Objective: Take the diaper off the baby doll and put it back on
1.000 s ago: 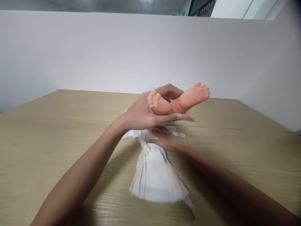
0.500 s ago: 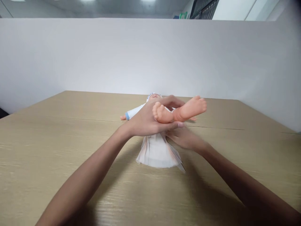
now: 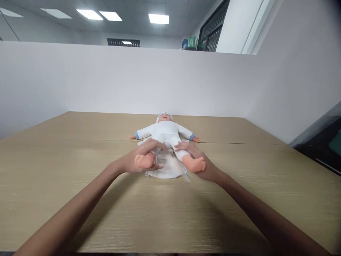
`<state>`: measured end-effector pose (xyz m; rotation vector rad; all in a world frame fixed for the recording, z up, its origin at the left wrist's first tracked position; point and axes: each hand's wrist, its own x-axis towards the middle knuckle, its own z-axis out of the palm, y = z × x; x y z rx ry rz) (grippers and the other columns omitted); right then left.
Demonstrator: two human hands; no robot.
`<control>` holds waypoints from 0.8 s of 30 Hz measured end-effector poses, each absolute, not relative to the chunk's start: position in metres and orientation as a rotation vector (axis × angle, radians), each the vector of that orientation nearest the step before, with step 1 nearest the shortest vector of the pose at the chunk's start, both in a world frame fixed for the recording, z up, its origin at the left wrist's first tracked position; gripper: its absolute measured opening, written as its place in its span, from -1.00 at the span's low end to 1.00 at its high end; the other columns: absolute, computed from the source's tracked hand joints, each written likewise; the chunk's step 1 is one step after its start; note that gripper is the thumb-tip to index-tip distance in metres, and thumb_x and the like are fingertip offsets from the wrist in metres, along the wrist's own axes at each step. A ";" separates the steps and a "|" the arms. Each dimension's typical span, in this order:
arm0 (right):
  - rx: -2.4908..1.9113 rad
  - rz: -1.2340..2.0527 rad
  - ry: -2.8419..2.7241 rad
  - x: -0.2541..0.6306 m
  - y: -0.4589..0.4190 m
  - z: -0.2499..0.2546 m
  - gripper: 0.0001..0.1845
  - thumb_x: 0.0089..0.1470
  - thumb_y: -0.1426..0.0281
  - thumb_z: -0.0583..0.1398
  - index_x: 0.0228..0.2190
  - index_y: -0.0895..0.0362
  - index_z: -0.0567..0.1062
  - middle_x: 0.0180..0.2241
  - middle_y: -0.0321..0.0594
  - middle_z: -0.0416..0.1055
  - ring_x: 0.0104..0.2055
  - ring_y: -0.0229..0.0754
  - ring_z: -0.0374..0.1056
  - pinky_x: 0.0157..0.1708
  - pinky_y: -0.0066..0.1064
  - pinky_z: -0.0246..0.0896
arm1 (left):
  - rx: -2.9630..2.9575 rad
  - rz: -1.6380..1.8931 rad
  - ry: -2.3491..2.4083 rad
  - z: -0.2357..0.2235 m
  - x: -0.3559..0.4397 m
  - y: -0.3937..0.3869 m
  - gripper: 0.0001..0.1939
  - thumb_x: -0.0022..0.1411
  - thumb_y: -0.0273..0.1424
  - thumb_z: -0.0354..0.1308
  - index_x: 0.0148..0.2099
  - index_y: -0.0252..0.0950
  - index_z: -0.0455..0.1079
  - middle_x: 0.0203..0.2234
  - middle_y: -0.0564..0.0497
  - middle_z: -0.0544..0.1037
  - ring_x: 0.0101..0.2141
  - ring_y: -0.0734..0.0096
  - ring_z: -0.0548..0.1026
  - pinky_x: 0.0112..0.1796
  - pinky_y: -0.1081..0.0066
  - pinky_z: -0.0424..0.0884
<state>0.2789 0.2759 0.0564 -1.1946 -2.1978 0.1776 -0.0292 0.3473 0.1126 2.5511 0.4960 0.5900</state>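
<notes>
A baby doll [image 3: 165,128] in a white suit with blue cuffs and a patterned cap lies on its back, arms spread, feet towards me. Beneath its hips and between its legs spreads a white diaper [image 3: 166,170], its near end flat on the table. My left hand [image 3: 135,156] is curled round the doll's leg on the left, thumb below and fingers above, with the bare foot sticking out. Against the outer side of the other leg, my right hand [image 3: 204,161] is closed with its fingers over the thigh; its thumb is hidden.
The wood-grain table [image 3: 87,199] extends around the doll, with a seam across it. A white partition [image 3: 119,78] stands behind, and another white panel is on the right. A dark object [image 3: 319,138] shows at the right edge.
The doll's legs, held up together by my left hand, are now lowered and parted. My right hand has come from under them to the right leg. The view has tilted up.
</notes>
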 end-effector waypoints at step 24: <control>-1.152 0.374 -2.462 0.329 0.278 0.011 -0.48 0.50 0.32 0.08 0.35 -0.24 0.51 0.48 -0.31 0.31 0.58 0.03 0.16 0.57 0.23 0.07 | 2.627 0.401 0.547 0.055 -0.079 0.353 -0.50 0.54 -0.53 0.03 0.38 -0.04 0.47 0.43 0.00 0.46 0.50 0.10 0.30 0.44 -0.10 0.36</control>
